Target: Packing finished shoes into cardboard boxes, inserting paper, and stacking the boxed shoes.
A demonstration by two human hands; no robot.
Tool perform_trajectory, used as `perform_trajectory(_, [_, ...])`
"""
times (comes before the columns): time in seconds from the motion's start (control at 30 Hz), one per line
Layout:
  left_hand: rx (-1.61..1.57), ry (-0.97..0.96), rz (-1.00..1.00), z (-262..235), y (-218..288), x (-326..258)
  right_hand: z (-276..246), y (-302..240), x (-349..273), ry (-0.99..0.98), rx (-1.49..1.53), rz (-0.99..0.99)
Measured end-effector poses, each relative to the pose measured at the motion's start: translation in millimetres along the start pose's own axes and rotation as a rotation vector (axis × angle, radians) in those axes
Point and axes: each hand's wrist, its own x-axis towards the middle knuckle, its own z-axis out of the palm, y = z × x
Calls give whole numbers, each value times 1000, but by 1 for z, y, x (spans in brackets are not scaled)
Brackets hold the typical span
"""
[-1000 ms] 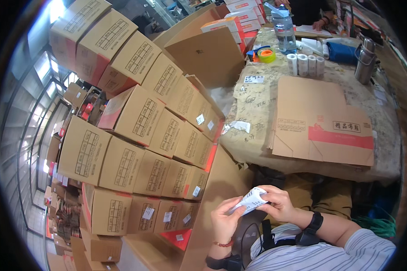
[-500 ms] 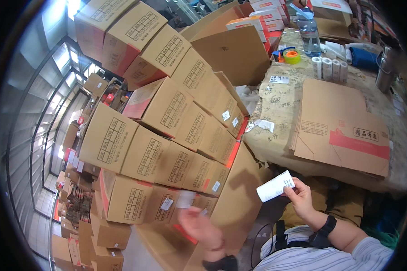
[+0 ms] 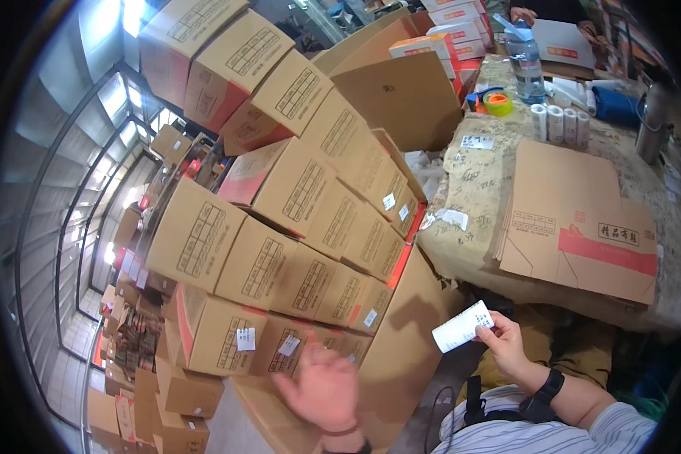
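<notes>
My left hand (image 3: 321,386) is raised in front of the lower row of cardboard boxes, fingers spread, with nothing in it. A white label (image 3: 246,339) sits on the printed end of the leftmost carton (image 3: 216,333) in that row. Another label (image 3: 288,346) is on the carton beside it, nearest my fingers. My right hand (image 3: 505,344) pinches a curled strip of white printed labels (image 3: 461,327) between thumb and fingers, above my lap.
Stacked cartons (image 3: 261,265) rise on the left. To the right, a cloth-covered table (image 3: 461,250) bears flattened cardboard (image 3: 575,204), several small white rolls (image 3: 556,123), tape (image 3: 498,102), a water bottle (image 3: 525,68) and a metal flask (image 3: 651,125). Across it, another person's hand (image 3: 522,15) shows.
The white label blurred at my left hand has left it; a label now shows on the leftmost lower carton. My left hand is open and nearer. The right still holds the strip.
</notes>
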Motion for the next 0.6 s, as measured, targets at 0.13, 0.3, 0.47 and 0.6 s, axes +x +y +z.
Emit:
perform_trajectory(0.13, [838,-45,-165,-14,-69,2,-23,-8,4,72,5,-51])
perform_trajectory(0.3, [1679,-900,-238,9,-98,22,-66,-46,35,49,-291,-231])
perform_trajectory(0.47, [1753,-1063,-198,10,-129,47,-169,-134,91,393,-591,-621])
perform_trajectory(0.6, [1360,-898,-444,3,-149,67,-259,-219,139,666,-815,-612])
